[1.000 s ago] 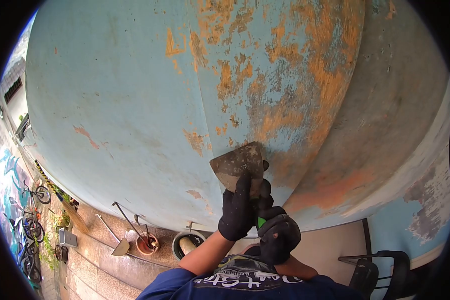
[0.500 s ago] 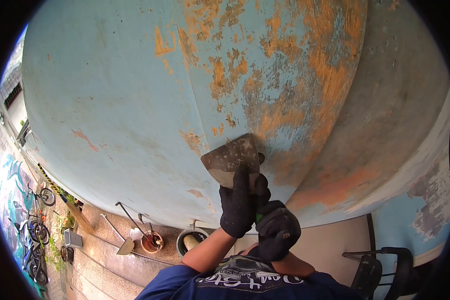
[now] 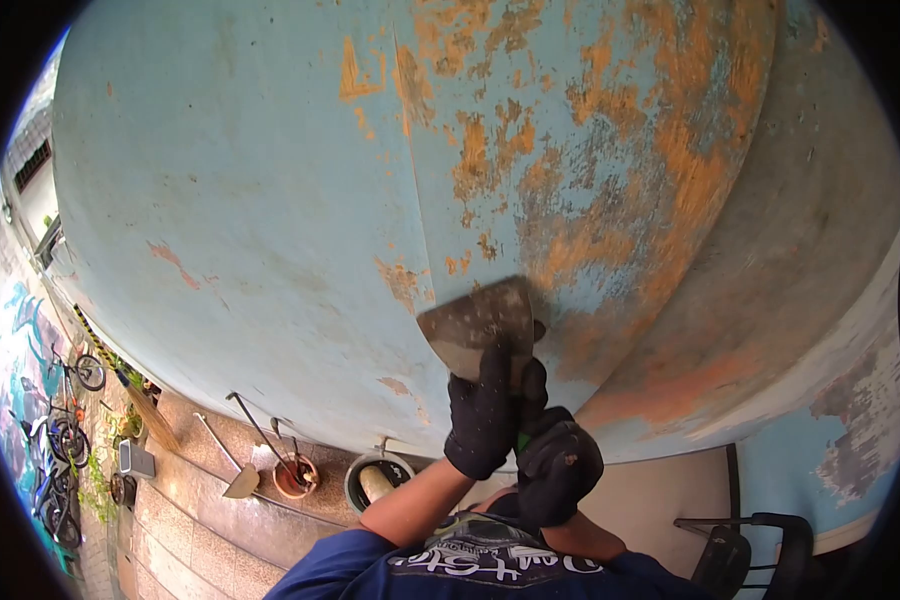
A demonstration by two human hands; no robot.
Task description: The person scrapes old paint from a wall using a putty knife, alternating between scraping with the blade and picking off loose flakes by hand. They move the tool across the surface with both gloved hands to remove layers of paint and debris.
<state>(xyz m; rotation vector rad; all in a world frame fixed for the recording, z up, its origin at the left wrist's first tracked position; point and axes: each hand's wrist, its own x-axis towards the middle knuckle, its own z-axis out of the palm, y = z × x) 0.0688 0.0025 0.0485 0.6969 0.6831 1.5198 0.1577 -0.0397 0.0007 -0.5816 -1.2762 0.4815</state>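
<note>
A wide paint scraper (image 3: 475, 315) with a worn, dirty metal blade lies against the pale blue wall (image 3: 260, 200). My left hand (image 3: 483, 425), in a black glove, is closed around the scraper near its blade, one finger stretched along the metal. Below and to the right, my gloved right hand (image 3: 560, 465) is wrapped round the handle, where a bit of green shows between the hands. Flaked paint with orange patches (image 3: 600, 250) surrounds the blade's upper right. Most of the handle is hidden by the gloves.
At lower left, tiled steps (image 3: 220, 530) hold a long-handled dustpan (image 3: 240, 483), a terracotta pot (image 3: 295, 478) and a dark bucket (image 3: 355, 485). A broom (image 3: 152, 418) leans nearby. Bicycles (image 3: 65, 440) stand farther left. A black chair (image 3: 770, 545) is at lower right.
My view has shifted slightly, so the wall appears farther right. The scraper stays at nearly the same spot on the wall, and both hands keep their grip.
</note>
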